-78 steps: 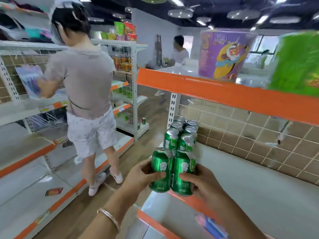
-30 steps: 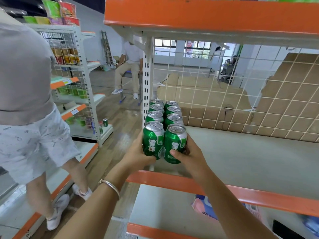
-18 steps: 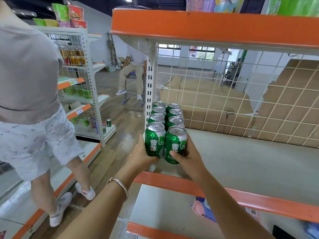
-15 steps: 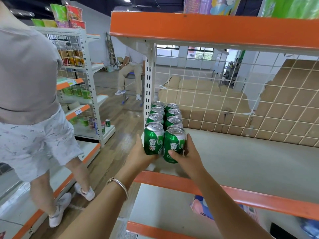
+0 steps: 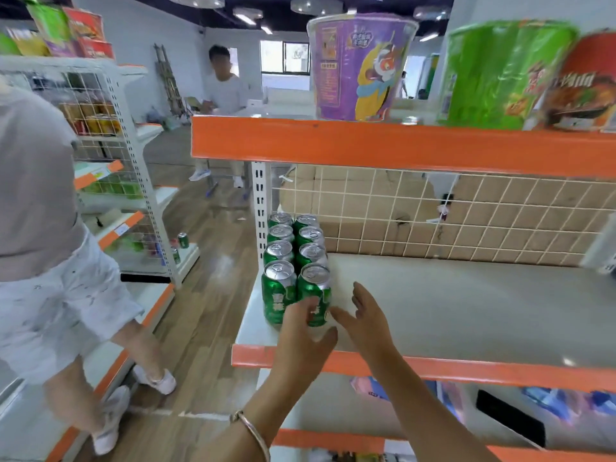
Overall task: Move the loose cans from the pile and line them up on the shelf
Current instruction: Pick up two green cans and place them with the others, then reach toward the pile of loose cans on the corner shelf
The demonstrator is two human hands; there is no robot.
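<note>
**Head view: eight cans in two files, both hands off them**

Head view, surroundings first: I note a purple tub (image 5: 358,66), a green packet (image 5: 500,75) and a red-labelled tub (image 5: 586,91) on the top shelf above the orange rail (image 5: 400,145); a white wire grid (image 5: 466,221) with brown cardboard behind it closes the back of the bay; a perforated white upright (image 5: 259,195) stands just left of the rear cans. A bystander in a grey top and pale shorts (image 5: 50,261) fills the left edge; another person in white (image 5: 225,88) stands far back; two stray cans (image 5: 182,240) sit on the low shelf of the far rack.

The cans (image 5: 293,258) stand on the grey shelf (image 5: 466,311) at its left end, upright, long axes vertical, silver tops and pull tabs facing up; two files of four run from the front edge back towards the grid, neighbours touching. Bodies are green with white lettering, too blurred for me to read.

The left hand (image 5: 305,335), a bangle (image 5: 253,431) at its wrist, is spread with nothing grasped, fingers overlapping the lower part of the front right can (image 5: 315,288); whether they touch it I cannot tell. The right hand (image 5: 366,320) is spread and empty, just right of that can, apart from it.
</note>
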